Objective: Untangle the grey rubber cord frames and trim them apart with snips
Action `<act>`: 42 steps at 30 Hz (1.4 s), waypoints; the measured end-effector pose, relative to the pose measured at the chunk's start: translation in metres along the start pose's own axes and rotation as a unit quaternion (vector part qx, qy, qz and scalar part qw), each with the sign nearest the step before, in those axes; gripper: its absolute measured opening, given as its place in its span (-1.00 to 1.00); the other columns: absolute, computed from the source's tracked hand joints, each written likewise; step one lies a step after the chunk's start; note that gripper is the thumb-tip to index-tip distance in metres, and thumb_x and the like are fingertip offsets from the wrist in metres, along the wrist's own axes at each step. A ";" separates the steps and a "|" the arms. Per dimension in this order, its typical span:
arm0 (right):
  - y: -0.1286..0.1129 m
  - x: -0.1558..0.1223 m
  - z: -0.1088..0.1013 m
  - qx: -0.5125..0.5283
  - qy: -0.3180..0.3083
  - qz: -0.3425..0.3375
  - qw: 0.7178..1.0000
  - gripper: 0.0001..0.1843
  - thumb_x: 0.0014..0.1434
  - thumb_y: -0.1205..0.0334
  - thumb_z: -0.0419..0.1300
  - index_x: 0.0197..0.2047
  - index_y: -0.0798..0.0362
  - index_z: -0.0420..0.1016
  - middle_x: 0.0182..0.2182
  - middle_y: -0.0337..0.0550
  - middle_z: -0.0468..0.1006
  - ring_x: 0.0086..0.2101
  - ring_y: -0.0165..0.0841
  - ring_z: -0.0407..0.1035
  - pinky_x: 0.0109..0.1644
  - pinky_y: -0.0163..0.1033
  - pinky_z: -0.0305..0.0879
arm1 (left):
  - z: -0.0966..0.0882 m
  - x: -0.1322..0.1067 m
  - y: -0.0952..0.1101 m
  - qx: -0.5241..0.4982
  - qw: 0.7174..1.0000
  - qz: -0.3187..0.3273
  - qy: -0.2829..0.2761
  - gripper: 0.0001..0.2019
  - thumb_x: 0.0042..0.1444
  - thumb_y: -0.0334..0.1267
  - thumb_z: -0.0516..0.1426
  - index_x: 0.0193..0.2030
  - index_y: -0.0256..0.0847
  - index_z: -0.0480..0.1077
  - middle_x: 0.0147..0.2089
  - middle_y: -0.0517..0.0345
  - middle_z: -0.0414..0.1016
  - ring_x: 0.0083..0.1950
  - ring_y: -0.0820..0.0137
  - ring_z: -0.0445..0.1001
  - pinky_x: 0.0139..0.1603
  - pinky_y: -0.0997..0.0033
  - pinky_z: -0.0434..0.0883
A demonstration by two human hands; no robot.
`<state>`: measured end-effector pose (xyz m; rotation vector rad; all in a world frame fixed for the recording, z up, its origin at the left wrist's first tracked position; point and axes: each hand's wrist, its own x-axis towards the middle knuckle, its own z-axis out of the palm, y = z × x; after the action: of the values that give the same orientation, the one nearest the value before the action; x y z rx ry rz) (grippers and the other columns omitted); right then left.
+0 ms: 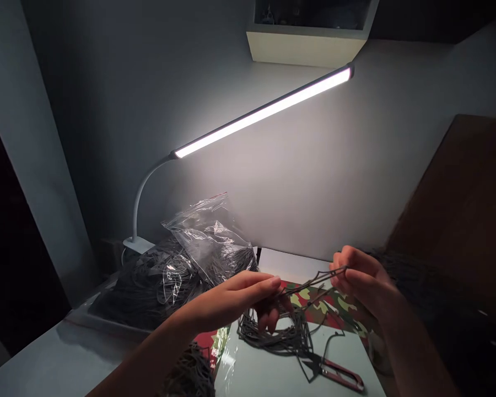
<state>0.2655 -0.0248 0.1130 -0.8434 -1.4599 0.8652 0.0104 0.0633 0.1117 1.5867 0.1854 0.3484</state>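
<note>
left hand [260, 295] center, thumb against index finger, closed in a pinch on one end of thin gray cords [303, 286]; other fingers curled below. right hand [361, 275] to the right and slightly higher, thumb and fingers closed on the other end of same cords, fingertips together. exact number of strands can't tell. cords run between both hands, rising a bit toward the right, held up above the work surface, a few loose strands dangling under.

below left hand: loose coil of gray cord [279, 344] on a pale board [260, 377], tangled, partly hidden by the fingers. thread snips [343, 376] with reddish handle lie on the board, near the coil's lower right, tip toward the coil. camouflage-pattern sheet [349, 306] under and behind the board, red, green, yellowish.

left side: clear plastic bag [206, 229] standing crumpled, big heap of gray cord [144, 286] next to it, shiny film over part. another cord pile [190, 372] at bottom edge, beside left forearm. white table [37, 361] under all that. lit bar lamp [264, 114] slants above on a bent gooseneck, base behind the heap. pale cabinet [306, 48] on wall up top. right side dark, details unclear.
</note>
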 end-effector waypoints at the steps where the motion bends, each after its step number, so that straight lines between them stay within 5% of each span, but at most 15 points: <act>1: 0.003 0.002 -0.001 -0.009 0.001 -0.002 1.000 -0.74 0.18 0.06 0.30 -0.44 -0.01 0.39 -0.57 -0.33 0.31 -0.53 -0.39 0.23 -0.40 -0.28 0.28 | 0.001 -0.001 0.001 -0.003 1.000 0.003 0.001 -0.52 0.26 0.14 0.08 -0.27 -0.34 0.46 -0.49 0.18 0.40 -0.45 0.48 0.34 -0.37 0.47 0.26; 4: 0.009 0.008 0.001 -0.048 0.000 0.001 0.999 -0.83 0.18 0.08 0.30 -0.24 -0.03 0.48 -0.31 -0.17 0.53 -0.22 -0.24 0.41 -0.06 -0.16 0.34 | 0.005 -0.003 0.005 -0.016 1.000 0.005 0.004 -0.59 0.25 0.08 0.13 -0.22 -0.32 0.45 -0.45 0.18 0.41 -0.43 0.47 0.35 -0.35 0.48 0.27; 7: 0.006 0.010 0.012 -0.083 -0.025 0.012 0.996 -0.62 0.19 0.10 0.31 0.06 -0.06 0.41 0.01 -0.05 0.49 0.04 -0.16 0.35 0.16 -0.06 0.23 | 0.009 -0.004 0.005 -0.048 0.999 0.010 -0.011 -0.58 0.25 0.07 0.14 -0.17 -0.34 0.47 -0.44 0.17 0.40 -0.43 0.49 0.34 -0.34 0.49 0.28; 12: -0.009 0.005 0.040 -0.092 -0.197 0.064 0.974 -0.59 0.20 0.07 0.32 0.07 -0.01 0.42 -0.06 -0.05 0.50 -0.01 -0.17 0.39 0.06 -0.09 0.29 | 0.009 -0.002 -0.001 -0.106 0.993 0.024 -0.038 -0.59 0.26 0.05 0.14 -0.15 -0.35 0.49 -0.43 0.10 0.44 -0.42 0.45 0.40 -0.35 0.47 0.32; 15: -0.011 0.002 0.048 -0.074 -0.217 0.090 0.969 -0.72 0.20 0.13 0.34 -0.08 0.05 0.44 -0.21 -0.12 0.49 -0.15 -0.27 0.41 -0.08 -0.19 0.30 | 0.007 -0.002 -0.003 -0.124 0.990 0.022 -0.064 -0.60 0.28 0.03 0.12 -0.13 -0.35 0.48 -0.43 0.11 0.44 -0.48 0.48 0.39 -0.38 0.48 0.33; 19: -0.008 0.001 0.046 -0.035 -0.194 0.134 0.971 -0.73 0.19 0.13 0.36 -0.34 0.08 0.37 -0.44 -0.26 0.36 -0.41 -0.44 0.26 -0.37 -0.34 0.17 | 0.006 -0.002 -0.002 -0.128 0.989 0.012 -0.068 -0.60 0.27 0.05 0.13 -0.16 -0.34 0.47 -0.47 0.15 0.42 -0.50 0.49 0.36 -0.39 0.49 0.32; 23: -0.009 0.000 0.042 0.018 -0.160 0.131 0.978 -0.70 0.24 0.05 0.30 -0.34 0.07 0.36 -0.57 -0.32 0.31 -0.56 -0.50 0.10 -0.52 -0.37 -0.01 | 0.005 -0.003 0.000 -0.114 0.992 -0.014 -0.058 -0.60 0.24 0.05 0.15 -0.17 -0.33 0.48 -0.50 0.21 0.37 -0.50 0.50 0.34 -0.41 0.50 0.29; 33: -0.012 0.000 0.020 0.153 0.068 0.025 0.985 -0.75 0.19 0.08 0.32 -0.41 -0.02 0.38 -0.65 -0.48 -0.15 -0.62 -0.50 -0.31 -0.55 -0.34 -0.19 | -0.003 0.000 -0.006 -0.075 0.996 -0.020 -0.051 -0.60 0.28 0.03 0.13 -0.20 -0.34 0.50 -0.48 0.18 0.40 -0.48 0.51 0.33 -0.36 0.50 0.28; 42: -0.011 0.002 0.020 0.145 0.156 -0.008 0.977 -0.70 0.17 0.10 0.23 -0.48 -0.03 0.23 -0.64 -0.46 -0.20 -0.61 -0.45 -0.35 -0.58 -0.37 -0.13 | -0.005 0.002 -0.006 -0.101 0.995 -0.004 -0.009 -0.73 0.14 -0.12 0.30 -0.17 -0.30 0.50 -0.29 0.11 0.52 -0.36 0.51 0.40 -0.27 0.48 0.34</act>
<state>0.2455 -0.0288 0.1233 -0.7088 -1.0352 0.8659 0.0110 0.0687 0.1057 1.3887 0.1378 0.3352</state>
